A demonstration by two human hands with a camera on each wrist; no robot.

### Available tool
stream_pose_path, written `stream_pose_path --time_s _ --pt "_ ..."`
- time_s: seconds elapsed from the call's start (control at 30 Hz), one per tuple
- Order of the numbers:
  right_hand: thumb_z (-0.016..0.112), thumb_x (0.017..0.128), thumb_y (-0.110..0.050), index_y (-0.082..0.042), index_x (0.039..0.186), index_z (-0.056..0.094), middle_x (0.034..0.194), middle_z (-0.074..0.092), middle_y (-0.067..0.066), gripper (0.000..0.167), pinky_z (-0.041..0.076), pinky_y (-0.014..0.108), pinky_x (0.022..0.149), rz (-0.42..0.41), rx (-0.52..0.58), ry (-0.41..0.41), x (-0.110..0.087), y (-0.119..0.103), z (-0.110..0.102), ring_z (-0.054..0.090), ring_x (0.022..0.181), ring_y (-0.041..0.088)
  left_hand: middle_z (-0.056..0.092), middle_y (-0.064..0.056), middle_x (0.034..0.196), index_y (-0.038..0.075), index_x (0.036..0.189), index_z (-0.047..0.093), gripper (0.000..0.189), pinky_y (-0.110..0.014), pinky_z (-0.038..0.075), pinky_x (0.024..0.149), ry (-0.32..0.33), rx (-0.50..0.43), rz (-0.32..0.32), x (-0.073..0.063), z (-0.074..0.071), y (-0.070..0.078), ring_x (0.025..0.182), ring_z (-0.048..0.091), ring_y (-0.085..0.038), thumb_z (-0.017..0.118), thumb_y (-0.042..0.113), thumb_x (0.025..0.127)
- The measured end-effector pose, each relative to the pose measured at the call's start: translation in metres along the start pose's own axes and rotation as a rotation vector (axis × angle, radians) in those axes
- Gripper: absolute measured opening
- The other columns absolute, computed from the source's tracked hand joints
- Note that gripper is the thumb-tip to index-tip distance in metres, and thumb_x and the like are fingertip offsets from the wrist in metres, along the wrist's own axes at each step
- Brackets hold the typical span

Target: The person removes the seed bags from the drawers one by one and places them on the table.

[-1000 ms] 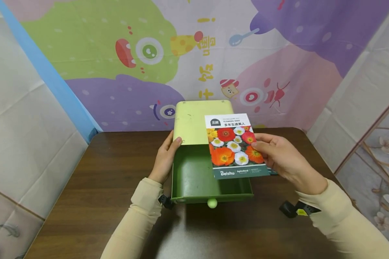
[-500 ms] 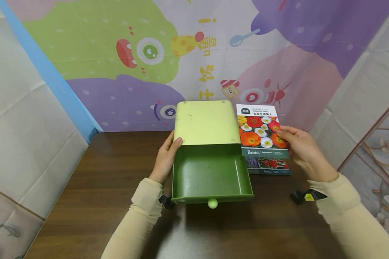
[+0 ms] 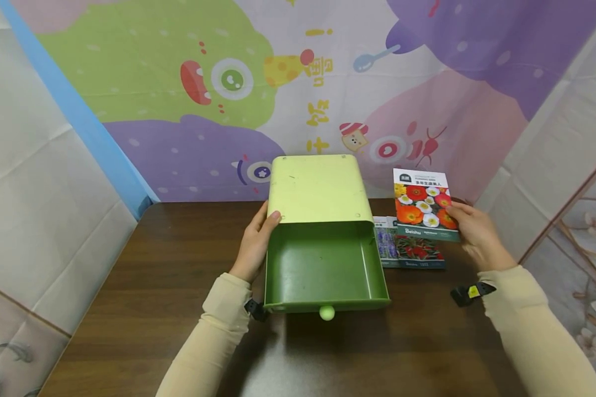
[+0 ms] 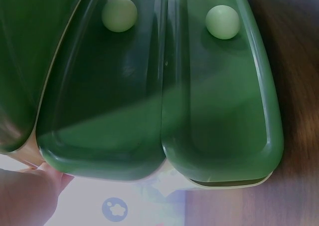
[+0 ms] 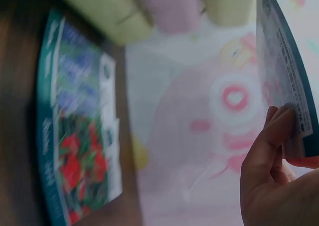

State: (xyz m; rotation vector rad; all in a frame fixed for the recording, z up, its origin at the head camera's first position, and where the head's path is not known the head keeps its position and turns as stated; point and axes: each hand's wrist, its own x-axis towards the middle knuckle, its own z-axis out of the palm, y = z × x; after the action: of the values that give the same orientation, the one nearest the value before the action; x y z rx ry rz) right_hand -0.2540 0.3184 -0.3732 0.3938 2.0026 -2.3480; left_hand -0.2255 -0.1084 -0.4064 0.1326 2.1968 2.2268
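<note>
A light-green drawer cabinet (image 3: 318, 190) stands mid-table with its dark-green top drawer (image 3: 323, 267) pulled out. My left hand (image 3: 253, 242) holds the cabinet's left side, thumb at the front upper corner. Two lower drawer fronts (image 4: 109, 86) with round knobs (image 4: 119, 15) show in the left wrist view. Right of the cabinet, my right hand (image 3: 477, 231) pinches a seed packet (image 3: 422, 201) printed with poppies by its right edge. It overlaps two packets on the table, one with red flowers (image 3: 419, 251) and one with purple flowers (image 3: 388, 245).
The table (image 3: 169, 286) is dark wood. A cartoon-print cloth (image 3: 193, 160) hangs along its far edge, right behind the cabinet. Pale panels (image 3: 556, 160) flank the table. Each wrist wears a black strap.
My right hand has carried the poppy packet rightward from over the drawer, then slightly lower, over the packets on the table. The left hand and cabinet stay in place.
</note>
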Motion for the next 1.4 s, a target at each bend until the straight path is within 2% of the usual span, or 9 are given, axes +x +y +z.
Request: stream_pose_path --time_s 0.1,0.5,0.63,0.73,1.0,1.07,1.2,1.27,1.4 --pt "0.057 0.099 -0.020 -0.021 0.101 0.063 0.067 0.064 -0.009 0.006 0.055 0.019 0.054 0.030 -0.055 0.071 0.011 0.011 -0.011 0.063 0.057 0.004 0.025 0.005 0.161 0.033 0.155 0.024 0.068 -0.046 0.034 0.115 -0.003 -0.003 -0.002 0.000 0.000 0.000 0.147 0.029 -0.020 0.054 0.052 0.097" --pt "0.058 0.098 -0.030 -0.013 0.145 0.048 0.066 0.054 -0.015 0.051 0.051 0.017 0.052 0.193 -0.125 0.315 0.041 0.051 -0.041 0.056 0.056 0.001 0.025 0.006 0.161 0.033 0.155 0.025 0.067 -0.047 0.032 0.117 -0.003 0.004 0.007 0.000 0.000 0.000 0.148 0.027 -0.019 0.053 0.052 0.097" --pt "0.060 0.097 -0.028 -0.025 0.113 0.069 0.068 0.054 -0.015 0.018 0.049 0.015 0.053 0.201 -0.091 0.380 0.045 0.062 -0.047 0.054 0.059 0.000 0.025 0.005 0.161 0.033 0.155 0.025 0.067 -0.047 0.038 0.112 -0.005 -0.013 0.001 -0.001 0.000 0.001 0.144 0.033 -0.020 0.054 0.051 0.097" --pt "0.061 0.096 -0.026 -0.026 0.096 0.068 0.065 0.055 -0.015 0.007 0.048 0.015 0.053 0.196 -0.083 0.406 0.048 0.070 -0.051 0.054 0.058 0.000 0.025 0.005 0.161 0.034 0.155 0.025 0.067 -0.046 0.041 0.110 -0.009 -0.014 0.000 -0.001 0.000 0.001 0.143 0.035 -0.020 0.054 0.052 0.097" --pt "0.061 0.096 -0.026 -0.027 0.078 0.066 0.059 0.056 -0.015 0.018 0.048 0.014 0.053 0.212 -0.075 0.423 0.053 0.083 -0.063 0.054 0.056 0.000 0.026 0.005 0.161 0.035 0.155 0.024 0.066 -0.047 0.042 0.109 -0.010 -0.008 0.003 -0.001 -0.001 0.000 0.142 0.037 -0.021 0.053 0.052 0.097" --pt "0.060 0.096 -0.027 -0.025 0.094 0.071 0.060 0.055 -0.016 0.011 0.047 0.014 0.053 0.225 -0.093 0.425 0.054 0.085 -0.066 0.053 0.057 -0.001 0.026 0.005 0.161 0.034 0.155 0.025 0.066 -0.047 0.041 0.110 -0.010 -0.004 0.005 -0.001 -0.001 -0.001 0.143 0.036 -0.021 0.053 0.052 0.097" --pt "0.057 0.097 -0.031 -0.013 0.143 0.052 0.061 0.052 -0.016 0.050 0.049 0.014 0.053 0.263 -0.133 0.409 0.055 0.089 -0.072 0.053 0.057 -0.001 0.026 0.005 0.161 0.034 0.155 0.025 0.067 -0.047 0.041 0.110 -0.007 0.000 0.002 -0.001 -0.001 -0.001 0.143 0.035 -0.021 0.053 0.053 0.097" --pt "0.055 0.098 -0.031 -0.007 0.150 0.039 0.060 0.052 -0.016 0.060 0.049 0.015 0.053 0.275 -0.131 0.396 0.055 0.089 -0.074 0.053 0.057 -0.001 0.026 0.005 0.160 0.035 0.155 0.024 0.067 -0.047 0.042 0.109 -0.007 0.000 -0.002 -0.001 -0.001 -0.001 0.142 0.036 -0.021 0.053 0.053 0.097" --pt "0.054 0.099 -0.032 -0.008 0.152 0.036 0.057 0.052 -0.015 0.061 0.050 0.017 0.052 0.300 -0.127 0.388 0.056 0.089 -0.078 0.054 0.055 0.000 0.026 0.005 0.161 0.035 0.154 0.024 0.066 -0.047 0.041 0.110 -0.011 0.004 -0.002 -0.001 -0.001 0.000 0.143 0.035 -0.021 0.053 0.053 0.097"
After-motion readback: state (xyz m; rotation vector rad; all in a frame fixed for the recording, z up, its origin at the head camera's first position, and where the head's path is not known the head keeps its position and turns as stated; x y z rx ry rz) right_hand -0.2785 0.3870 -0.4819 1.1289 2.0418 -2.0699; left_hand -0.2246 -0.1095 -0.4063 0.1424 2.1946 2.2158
